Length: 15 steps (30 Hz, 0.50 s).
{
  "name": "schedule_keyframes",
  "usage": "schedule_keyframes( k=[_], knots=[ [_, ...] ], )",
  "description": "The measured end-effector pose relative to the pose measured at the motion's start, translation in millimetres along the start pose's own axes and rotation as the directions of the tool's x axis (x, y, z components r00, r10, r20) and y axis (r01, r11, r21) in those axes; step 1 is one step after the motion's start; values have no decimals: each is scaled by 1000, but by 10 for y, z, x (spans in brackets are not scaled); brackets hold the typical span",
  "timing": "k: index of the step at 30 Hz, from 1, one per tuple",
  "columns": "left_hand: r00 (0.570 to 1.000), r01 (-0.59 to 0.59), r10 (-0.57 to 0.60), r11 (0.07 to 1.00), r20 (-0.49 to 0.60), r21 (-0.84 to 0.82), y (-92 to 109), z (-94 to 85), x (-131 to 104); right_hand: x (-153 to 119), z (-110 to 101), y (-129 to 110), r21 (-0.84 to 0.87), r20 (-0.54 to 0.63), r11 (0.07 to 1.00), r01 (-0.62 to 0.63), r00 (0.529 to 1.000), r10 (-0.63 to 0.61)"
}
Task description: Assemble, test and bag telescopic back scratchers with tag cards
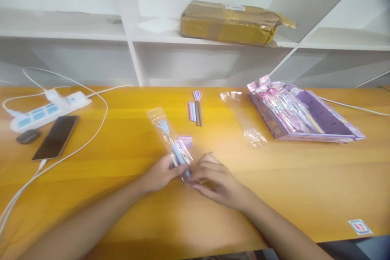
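Note:
A blue hand-shaped back scratcher point(178, 153) lies tilted inside a clear plastic bag point(156, 114), above the table. My left hand point(163, 174) is closed round the lower part of its handle, through the bag. At the bag's lower end, the bent fingers of my right hand point(215, 178) pinch the plastic; the fingertips are slightly blurred. A small pink-purple card point(185, 141) shows beside the bag. Beyond my hands lie a purple hand-shaped scratcher head point(198, 96), brown rods point(198, 115) and short pink and blue tubes point(192, 111).
At the right stands a purple display box point(329, 134) with several packaged scratchers point(286, 105). Emptied clear wrappers point(243, 120) lie left of it. A phone point(56, 137), power strip point(50, 109) and white cables occupy the left side. A taped carton point(228, 22) rests on the shelf.

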<state>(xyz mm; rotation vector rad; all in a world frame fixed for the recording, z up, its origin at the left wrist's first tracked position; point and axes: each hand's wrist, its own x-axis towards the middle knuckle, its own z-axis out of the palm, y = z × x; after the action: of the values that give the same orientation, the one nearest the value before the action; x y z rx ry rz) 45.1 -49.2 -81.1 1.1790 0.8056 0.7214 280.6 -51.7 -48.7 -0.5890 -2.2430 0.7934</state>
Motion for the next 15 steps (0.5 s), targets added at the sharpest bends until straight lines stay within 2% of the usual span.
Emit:
schedule_keyframes(
  k=[4,12,15],
  knots=[
    [999,-20,19,999,36,28,40,38,-26,-14,87,39,12,-88,994,-111,990,112],
    [987,27,-14,996,162,-82,-34,32,-57,-36,149,105,8,-189,984,-178,966,176],
    [986,24,-10,996,164,-87,-85,60,-44,-40,167,138,21,-209,980,-198,958,198]
  ],
)
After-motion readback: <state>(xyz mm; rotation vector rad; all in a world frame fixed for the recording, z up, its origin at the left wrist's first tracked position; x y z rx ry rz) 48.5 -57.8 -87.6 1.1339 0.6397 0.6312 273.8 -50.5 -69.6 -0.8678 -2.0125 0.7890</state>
